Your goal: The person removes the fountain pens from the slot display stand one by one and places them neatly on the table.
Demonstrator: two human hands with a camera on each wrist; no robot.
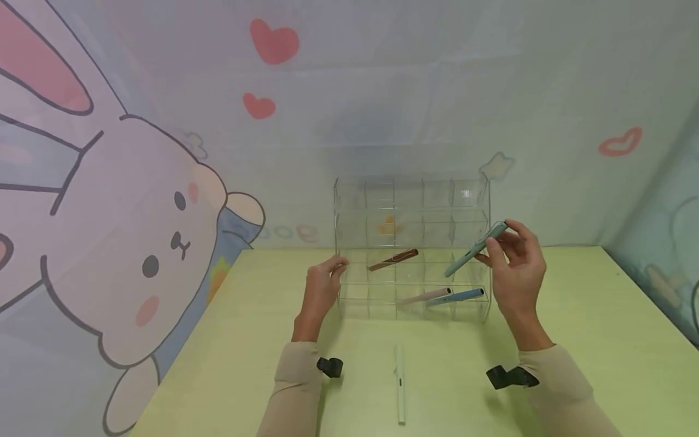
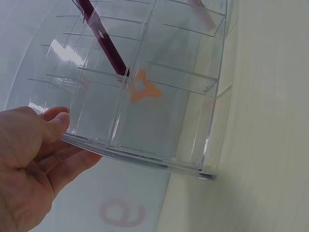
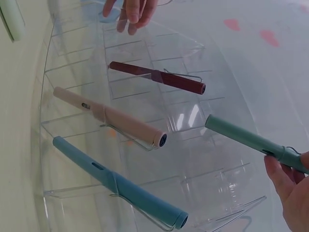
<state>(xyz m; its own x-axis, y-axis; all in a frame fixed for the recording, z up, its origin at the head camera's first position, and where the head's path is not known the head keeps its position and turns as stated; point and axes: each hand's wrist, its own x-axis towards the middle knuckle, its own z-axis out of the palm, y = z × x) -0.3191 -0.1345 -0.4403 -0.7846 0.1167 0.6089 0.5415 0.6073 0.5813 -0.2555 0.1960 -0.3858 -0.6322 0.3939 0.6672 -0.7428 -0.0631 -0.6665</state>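
Pinching a teal pen (image 1: 476,249) near its clip end, my right hand (image 1: 519,267) had its thumb on one side and fingertips on the other. The pen sloped down and left, by the right edge of the clear rack (image 2: 130,155). I could not tell if its low end touched the rack. My left hand (image 1: 323,288) gripped the rack's left edge between thumb and fingers.

If I squeezed too lightly, I thought the pen could slip, since I only had it near the top. Its low end could bump a thin wall, because those see-through walls were hard to see. Pulling too hard with my left hand could tip the rack and make its pens slide.

The dark red pen (image 3: 157,76) leaned in the second row from the bottom. The pink pen (image 3: 110,116) and blue pen (image 3: 116,182) leaned in the bottom row, the blue one near the rack's bottom right corner, where my wrist could knock it.

The pale green pen (image 1: 400,388) lay near the front edge of the table (image 1: 579,303), where a careless sleeve (image 1: 562,376) could push it off.
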